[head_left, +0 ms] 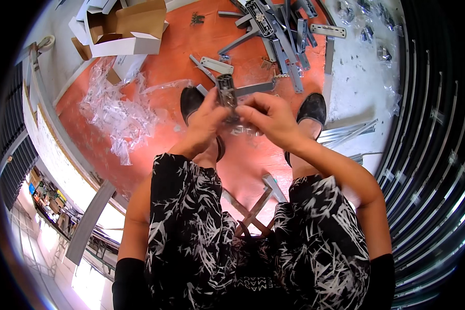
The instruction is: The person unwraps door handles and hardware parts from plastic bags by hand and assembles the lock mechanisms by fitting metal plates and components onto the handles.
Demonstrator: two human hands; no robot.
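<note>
My left hand (207, 118) is closed around a dark grey, elongated metal handle plate (226, 88), held upright above the floor between my feet. The plate's ribbed, hollow side shows at its upper end. Against the lower part of the plate, my right hand (272, 117) has its fingers pinched together; whatever they hold is hidden. Clear plastic film (247, 129) shows just below the fingers. Beyond my hands lie a light grey plate with rounded ends (217, 65) and a grey bar (256, 88).
Several grey lever handles and plates form a pile (279, 36) on the orange sheet (165, 139). Crumpled clear plastic bags (121, 111) lie left, below an open cardboard box (126, 26). Bagged parts (367, 33) and long dark metal profiles (429, 144) stand along the right.
</note>
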